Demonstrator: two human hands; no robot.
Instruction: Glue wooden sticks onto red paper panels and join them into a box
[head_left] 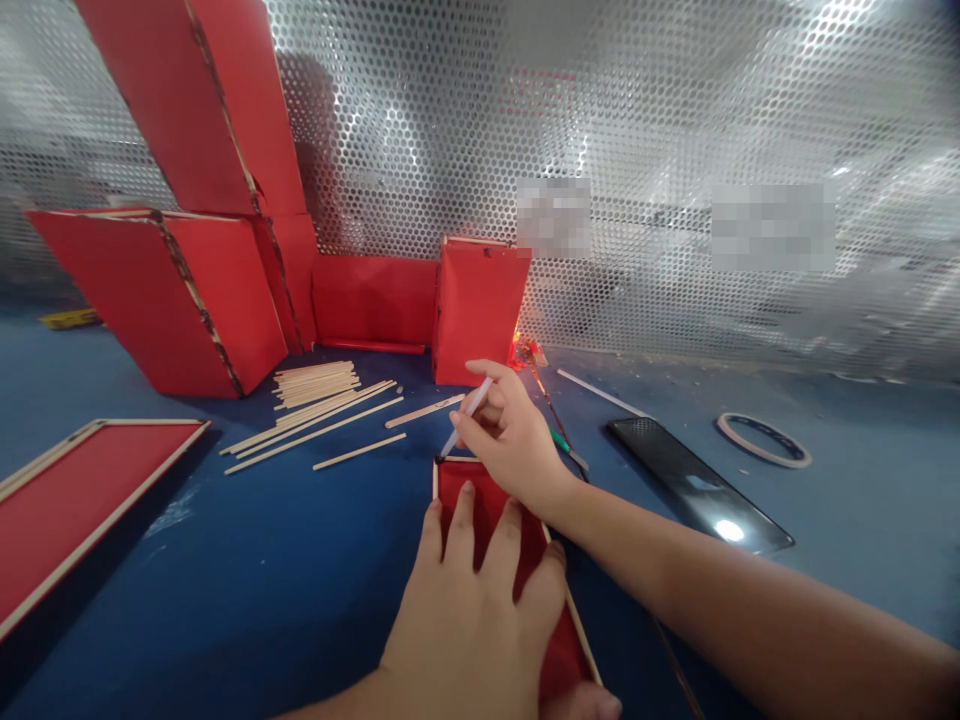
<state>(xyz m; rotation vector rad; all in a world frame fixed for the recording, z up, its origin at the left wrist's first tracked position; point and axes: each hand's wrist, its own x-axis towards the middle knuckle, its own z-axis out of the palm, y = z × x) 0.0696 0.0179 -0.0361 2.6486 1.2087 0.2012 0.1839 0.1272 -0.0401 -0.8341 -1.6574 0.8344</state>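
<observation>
My left hand [472, 610] lies flat with fingers spread on a red paper panel [491, 510] framed by thin wooden sticks, pressing it to the blue table. My right hand [510, 435] is closed around a thin white stick-like tool [466, 415], its tip touching the panel's far left corner. Whether the tool is a pen or a glue applicator I cannot make out.
Loose wooden sticks [315, 405] lie behind on the left. Red framed panels [172, 300] stand stacked at the back left, a red box [480, 310] at centre. Another framed red panel [75, 500] lies at left. A black phone [697, 485] and tape ring [761, 440] lie right. A perforated metal wall [675, 150] stands behind.
</observation>
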